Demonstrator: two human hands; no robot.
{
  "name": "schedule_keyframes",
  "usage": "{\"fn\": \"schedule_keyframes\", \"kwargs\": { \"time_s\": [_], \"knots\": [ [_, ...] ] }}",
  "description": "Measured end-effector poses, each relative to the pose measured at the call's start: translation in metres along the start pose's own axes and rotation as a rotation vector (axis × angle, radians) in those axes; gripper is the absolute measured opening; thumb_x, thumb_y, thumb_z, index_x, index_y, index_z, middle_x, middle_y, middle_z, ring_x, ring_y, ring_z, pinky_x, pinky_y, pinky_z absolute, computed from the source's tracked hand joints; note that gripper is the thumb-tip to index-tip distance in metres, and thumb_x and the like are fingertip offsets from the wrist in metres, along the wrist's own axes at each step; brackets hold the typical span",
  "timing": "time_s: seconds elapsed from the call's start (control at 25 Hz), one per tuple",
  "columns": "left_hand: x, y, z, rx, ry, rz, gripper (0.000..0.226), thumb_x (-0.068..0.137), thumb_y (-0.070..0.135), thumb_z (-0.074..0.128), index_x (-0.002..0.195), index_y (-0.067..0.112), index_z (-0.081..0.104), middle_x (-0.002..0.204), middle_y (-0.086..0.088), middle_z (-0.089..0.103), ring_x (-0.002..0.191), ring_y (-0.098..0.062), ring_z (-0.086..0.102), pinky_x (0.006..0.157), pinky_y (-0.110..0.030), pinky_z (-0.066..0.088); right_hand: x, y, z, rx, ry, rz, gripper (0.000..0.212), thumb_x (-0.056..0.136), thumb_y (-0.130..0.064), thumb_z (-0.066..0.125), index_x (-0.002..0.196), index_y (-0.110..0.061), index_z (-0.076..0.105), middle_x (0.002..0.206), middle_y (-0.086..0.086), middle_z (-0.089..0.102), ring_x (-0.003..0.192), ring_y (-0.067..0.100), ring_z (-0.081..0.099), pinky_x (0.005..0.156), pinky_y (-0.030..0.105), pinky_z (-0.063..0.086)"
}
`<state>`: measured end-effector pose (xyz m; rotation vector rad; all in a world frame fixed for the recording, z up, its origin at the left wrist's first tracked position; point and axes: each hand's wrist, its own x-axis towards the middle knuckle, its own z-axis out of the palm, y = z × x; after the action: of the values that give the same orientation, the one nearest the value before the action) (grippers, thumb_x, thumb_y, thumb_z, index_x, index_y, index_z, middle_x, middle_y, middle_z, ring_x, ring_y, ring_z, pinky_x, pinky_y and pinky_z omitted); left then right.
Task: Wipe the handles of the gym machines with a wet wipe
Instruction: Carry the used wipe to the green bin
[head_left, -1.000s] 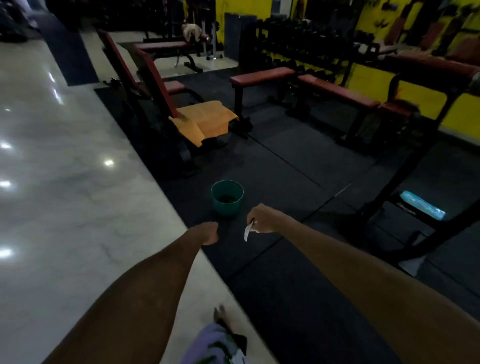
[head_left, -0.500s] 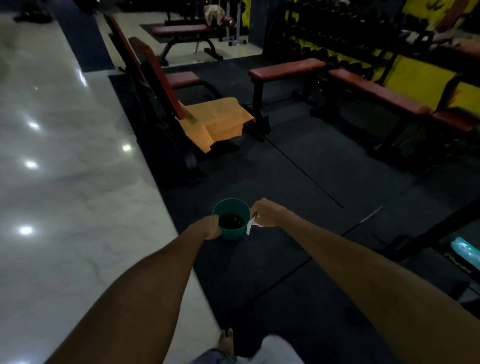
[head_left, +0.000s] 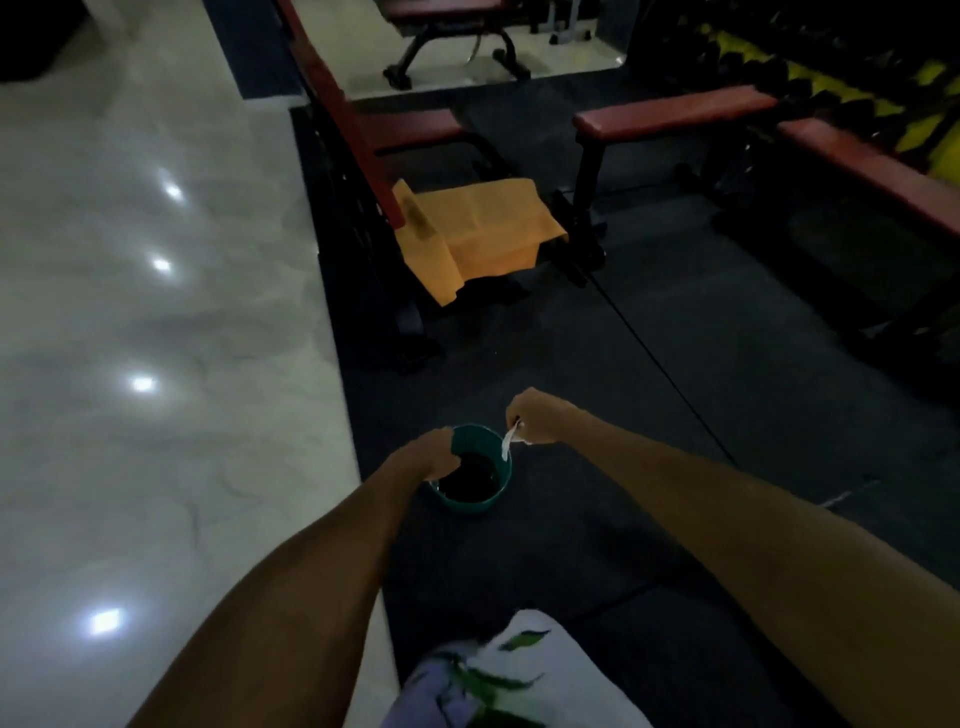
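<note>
Now right hand (head_left: 537, 422) pinches wipe (head_left: 507, 442); left hand (head_left: 428, 458) grips bucket (head_left: 480, 500) rim.

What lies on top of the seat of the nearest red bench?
An orange cloth is draped over the seat, hanging off its front and side edges. The seat pad beneath is covered, so its surface cannot be seen.

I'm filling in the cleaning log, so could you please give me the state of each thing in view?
Green bucket: upright on the dark mat, dark inside.
Left hand: at the bucket's rim.
Right hand: pinching the wipe.
White wipe: dangling over the bucket.
Orange cloth: draped over a bench seat.
</note>
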<state>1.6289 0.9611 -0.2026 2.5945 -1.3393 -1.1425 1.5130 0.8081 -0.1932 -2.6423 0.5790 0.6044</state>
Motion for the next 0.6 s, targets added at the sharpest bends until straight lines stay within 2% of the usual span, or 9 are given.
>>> {"fn": "schedule_keyframes", "kwargs": {
  "time_s": [0.16,0.28,0.4,0.52,0.6],
  "knots": [
    [0.012,0.011,-0.012,-0.035,0.012,-0.054,0.043,0.098,0.009,0.043,0.139,-0.002,0.036,0.145,-0.021,0.038,0.131,-0.030,0.039,0.094,-0.033,0.034,0.034,0.013,-0.013,-0.024,-0.028,-0.078,0.027,0.088,-0.023,0.061,0.089,0.004,0.067,0.087,0.019,0.068,0.079,0.032,0.064,0.073,0.042,0.054],
    [0.026,0.007,-0.019,-0.021,-0.004,-0.067,0.043,0.098,0.006,0.039,0.140,-0.001,0.035,0.146,-0.021,0.036,0.133,-0.029,0.037,0.104,-0.033,0.029,0.061,0.018,-0.008,-0.023,-0.061,-0.092,0.017,0.089,-0.013,0.057,0.094,0.000,0.067,0.092,0.016,0.066,0.080,0.029,0.063,0.074,0.041,0.054],
    [0.051,-0.001,-0.024,-0.058,0.005,-0.061,0.046,0.099,0.008,0.038,0.144,0.002,0.029,0.149,-0.019,0.032,0.136,-0.030,0.034,0.106,-0.033,0.027,0.081,0.026,-0.007,0.029,-0.014,-0.056,0.015,0.090,-0.008,0.052,0.093,-0.001,0.065,0.091,0.014,0.066,0.078,0.028,0.062,0.068,0.039,0.051],
    [0.085,-0.016,-0.020,-0.107,-0.007,-0.059,0.049,0.098,0.008,0.040,0.145,0.003,0.028,0.148,-0.020,0.033,0.134,-0.031,0.036,0.105,-0.035,0.030,0.106,0.032,0.000,0.055,0.005,-0.003,0.015,0.091,-0.008,0.050,0.093,-0.002,0.064,0.090,0.012,0.064,0.074,0.023,0.057,0.060,0.031,0.041],
    [0.105,-0.030,-0.010,-0.132,-0.054,-0.077,0.049,0.094,0.009,0.047,0.141,0.001,0.035,0.142,-0.021,0.041,0.127,-0.032,0.044,0.100,-0.037,0.037,0.124,0.034,0.007,0.101,0.020,0.023,0.014,0.091,-0.008,0.052,0.092,-0.002,0.064,0.089,0.012,0.063,0.073,0.023,0.057,0.060,0.030,0.040]
  ]
}}
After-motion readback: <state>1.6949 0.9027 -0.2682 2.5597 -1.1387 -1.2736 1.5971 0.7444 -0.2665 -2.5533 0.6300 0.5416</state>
